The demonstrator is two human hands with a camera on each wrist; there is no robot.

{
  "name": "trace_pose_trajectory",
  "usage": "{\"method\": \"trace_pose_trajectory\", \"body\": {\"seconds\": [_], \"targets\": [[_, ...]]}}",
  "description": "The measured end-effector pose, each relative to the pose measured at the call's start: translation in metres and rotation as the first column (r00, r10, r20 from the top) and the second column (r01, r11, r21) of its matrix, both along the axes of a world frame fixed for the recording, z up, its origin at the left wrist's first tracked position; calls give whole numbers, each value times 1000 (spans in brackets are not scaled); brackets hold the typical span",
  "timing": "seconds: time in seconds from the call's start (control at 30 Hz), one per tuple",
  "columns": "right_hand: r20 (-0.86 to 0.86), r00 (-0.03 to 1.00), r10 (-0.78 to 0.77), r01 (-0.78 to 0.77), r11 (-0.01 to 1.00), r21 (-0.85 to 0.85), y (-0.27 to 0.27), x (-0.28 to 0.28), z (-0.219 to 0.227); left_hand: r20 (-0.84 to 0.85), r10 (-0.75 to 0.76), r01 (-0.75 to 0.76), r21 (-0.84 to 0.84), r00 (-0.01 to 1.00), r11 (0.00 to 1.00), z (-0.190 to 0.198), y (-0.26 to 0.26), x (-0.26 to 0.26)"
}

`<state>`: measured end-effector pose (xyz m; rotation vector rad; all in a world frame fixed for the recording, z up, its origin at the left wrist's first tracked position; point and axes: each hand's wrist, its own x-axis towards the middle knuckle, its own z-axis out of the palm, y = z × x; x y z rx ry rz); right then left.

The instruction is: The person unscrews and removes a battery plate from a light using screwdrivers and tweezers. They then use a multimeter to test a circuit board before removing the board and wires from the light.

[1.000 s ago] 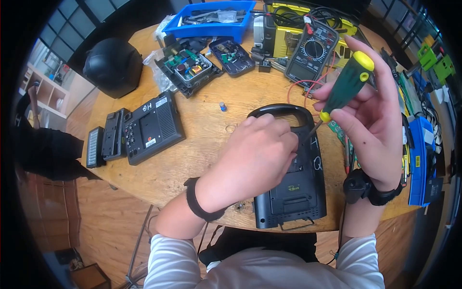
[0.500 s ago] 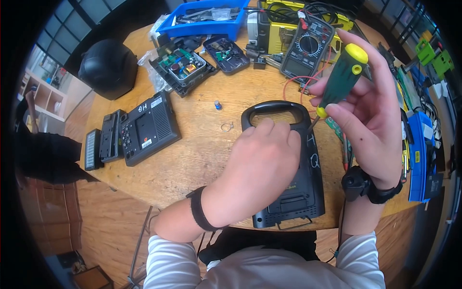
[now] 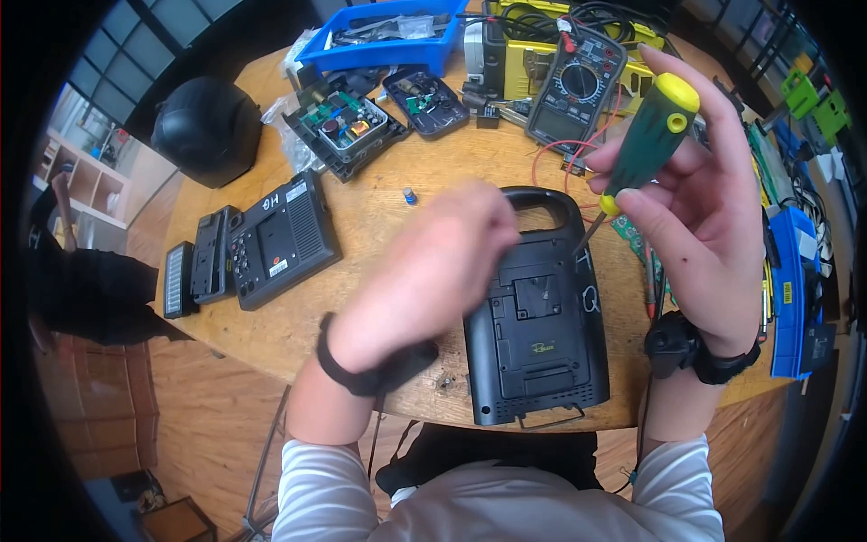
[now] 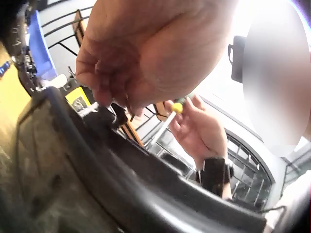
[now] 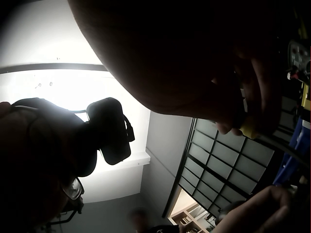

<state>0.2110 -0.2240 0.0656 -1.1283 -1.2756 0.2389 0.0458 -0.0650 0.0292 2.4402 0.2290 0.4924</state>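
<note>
My right hand (image 3: 691, 194) grips the green handle of a screwdriver (image 3: 652, 140) with a yellow cap and collar. Its blade slants down to the upper right edge of a black handled device (image 3: 542, 343), which lies on the wooden table with white marker letters on it. Blurred in the head view, my left hand (image 3: 433, 262) hovers over the device's upper left side, fingers curled together. In the left wrist view, a small dark thin piece (image 4: 132, 117) shows at the left fingertips; I cannot tell what it is.
A multimeter (image 3: 578, 86) with red leads leans at the back right, by a yellow case (image 3: 519, 77). Opened electronics (image 3: 348, 126) sit before a blue bin (image 3: 384, 63). Another black device (image 3: 284, 239) lies left, and a small blue cylinder (image 3: 410, 196) stands mid-table.
My left hand has lifted off the device's middle and swung left, uncovering the square plate there. The metal ring on the table is now covered. My right hand and screwdriver have barely moved.
</note>
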Motion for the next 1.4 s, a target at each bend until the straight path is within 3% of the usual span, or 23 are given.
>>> {"method": "trace_pose_trajectory", "body": {"seconds": [0.03,0.1,0.23,0.33,0.4,0.43,0.53,0.6,0.83,0.9,0.93,1.0,1.13,1.2,1.4], "targets": [[-3,1000,2,-2,1000,0,-3,0,5,32,106,-102,-101,994,990,-9,14,-1],[1,996,-94,91,966,-240,-11,1,19,100,199,-202,19,975,979,-25,53,-4],[-60,998,-11,7,998,-57,-1,-5,3,77,360,-364,53,930,930,-64,92,-12],[71,997,-15,14,1000,2,3,-5,6,30,383,-384,54,923,922,-73,96,-13],[122,988,-97,125,960,-249,-3,-12,26,25,389,-390,22,921,921,-72,96,-12],[118,988,-96,124,960,-250,-4,-8,23,20,390,-390,-12,921,921,-72,96,-12],[59,993,-98,110,964,-241,-4,-1,7,-17,389,-388,45,921,920,-71,92,-12],[3,1000,-27,27,999,-28,2,-9,-1,-14,393,-392,43,920,919,-70,90,-11],[47,999,-28,29,999,-33,2,-10,8,-40,429,-427,54,903,903,-69,88,-12],[105,994,-35,59,971,-231,-1,-19,33,-43,431,-428,55,901,902,-69,89,-13],[104,994,-35,59,971,-231,0,-16,24,-46,434,-431,57,900,901,-69,89,-13],[43,999,-25,27,999,-38,3,-7,0,-49,435,-432,60,899,900,-68,89,-13],[40,999,-16,17,1000,-26,1,-1,0,-65,442,-439,55,895,897,-70,90,-12],[142,988,-55,82,978,-194,-5,8,9,-60,442,-439,55,895,897,-69,89,-13],[115,990,-83,115,947,-301,-5,-10,30,-90,360,-363,-25,929,931,-61,92,-17]]}}
